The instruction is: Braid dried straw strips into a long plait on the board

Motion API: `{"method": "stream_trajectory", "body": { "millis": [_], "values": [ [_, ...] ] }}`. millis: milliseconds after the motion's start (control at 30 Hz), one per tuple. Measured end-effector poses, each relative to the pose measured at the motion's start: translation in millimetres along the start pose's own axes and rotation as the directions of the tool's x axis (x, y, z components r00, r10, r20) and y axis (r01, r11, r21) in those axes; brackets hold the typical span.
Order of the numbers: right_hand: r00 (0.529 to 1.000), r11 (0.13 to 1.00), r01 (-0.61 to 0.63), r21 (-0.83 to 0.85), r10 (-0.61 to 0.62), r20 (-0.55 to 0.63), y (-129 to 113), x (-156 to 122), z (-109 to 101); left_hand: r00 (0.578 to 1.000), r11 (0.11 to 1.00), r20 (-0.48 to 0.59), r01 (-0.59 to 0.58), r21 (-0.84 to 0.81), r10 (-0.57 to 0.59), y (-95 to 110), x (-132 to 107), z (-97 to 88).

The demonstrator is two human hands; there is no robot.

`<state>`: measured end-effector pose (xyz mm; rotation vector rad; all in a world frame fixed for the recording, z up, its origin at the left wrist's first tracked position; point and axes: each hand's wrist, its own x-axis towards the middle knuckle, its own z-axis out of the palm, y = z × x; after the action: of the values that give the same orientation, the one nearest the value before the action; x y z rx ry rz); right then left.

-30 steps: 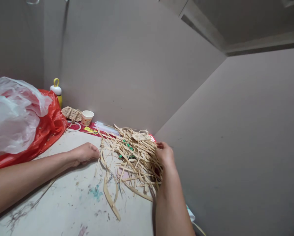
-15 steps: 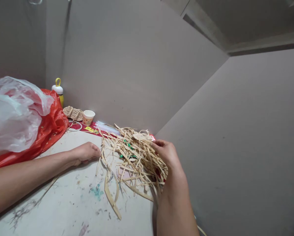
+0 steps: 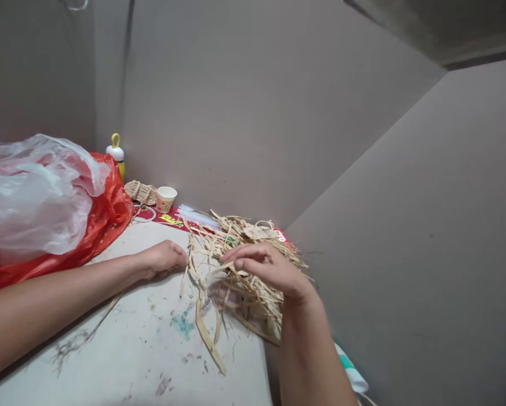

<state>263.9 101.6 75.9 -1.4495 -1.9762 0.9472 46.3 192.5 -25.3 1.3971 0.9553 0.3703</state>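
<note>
On the worktop (image 3: 143, 344), the straw pile (image 3: 256, 231) sits partly hidden behind the right hand (image 3: 267, 268), its fingers loosely curved; blur means I cannot tell whether they hold straw. The left hand (image 3: 166, 259) pinches a straw strand (image 3: 200, 324), fingertips obscuring the contact.

The left hand (image 3: 167, 259) pinches; the right hand (image 3: 276, 272) slants inward, fingers (image 3: 245, 252) extended.

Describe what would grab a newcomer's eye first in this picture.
Probably the crumpled translucent plastic with red plastic, filling the left of the table. Next comes the tangled heap of pale strips by the table's far right corner, with the right hand in front of it and the left hand near its left edge. Behind the red plastic, a yellow-looped bottle adds brightness.
</note>
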Motion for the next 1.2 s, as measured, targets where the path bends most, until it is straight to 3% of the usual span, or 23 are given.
{"method": "stream_trajectory", "body": {
  "millis": [67,100,200,300,467,600,700,800,1000,1133,1200],
  "values": [
    [0.985,0.994,-0.092,-0.067,0.1,0.142,7.8,8.3,12.6,1.0,1.0,-0.009,0.002,0.001,-0.002,1.2,-1.9,0.2],
    [0.978,0.985,-0.133,-0.106,0.148,0.146,13.4,12.2,17.2,1.0,1.0,-0.013,0.001,0.003,-0.001,2.1,-3.1,0.4],
    [0.97,0.949,-0.243,-0.202,0.238,-0.046,29.4,22.6,20.0,1.0,1.0,-0.028,0.01,0.013,-0.009,5.1,-5.8,1.4],
    [0.922,0.904,-0.352,-0.243,0.29,-0.258,35.2,31.2,7.2,0.998,0.999,-0.036,0.044,0.015,-0.044,7.4,-6.9,3.0],
    [0.859,0.811,-0.493,-0.314,0.396,-0.325,31.4,43.8,-7.4,0.998,0.999,-0.049,0.045,0.013,-0.044,10.7,-9.4,4.3],
    [0.803,0.7,-0.586,-0.409,0.435,-0.406,37.1,48.7,20.8,0.998,0.999,-0.052,0.037,0.006,-0.036,11.6,-12.8,3.1],
    [0.779,0.664,-0.616,-0.423,0.433,-0.454,45.4,48.0,45.1,0.998,1.0,-0.059,0.028,-0.004,-0.028,10.1,-13.4,1.9],
    [0.785,0.695,-0.603,-0.391,0.431,-0.445,50.1,41.9,48.4,0.998,1.0,-0.056,0.026,-0.017,-0.027,8.6,-12.7,1.2],
    [0.845,0.854,-0.483,-0.194,0.397,-0.359,37.8,20.9,24.9,0.998,0.998,-0.042,0.034,-0.046,-0.036,10.4,-12.7,0.9],
    [0.91,0.931,-0.355,0.085,0.365,-0.198,16.6,14.7,42.7,0.998,0.997,-0.045,0.042,-0.064,-0.045,9.6,-10.9,0.5],
    [0.931,0.907,-0.316,0.279,0.353,-0.092,8.4,16.1,60.2,0.998,0.996,-0.043,0.035,-0.077,-0.039,8.7,-9.9,0.2]
  ]
}}
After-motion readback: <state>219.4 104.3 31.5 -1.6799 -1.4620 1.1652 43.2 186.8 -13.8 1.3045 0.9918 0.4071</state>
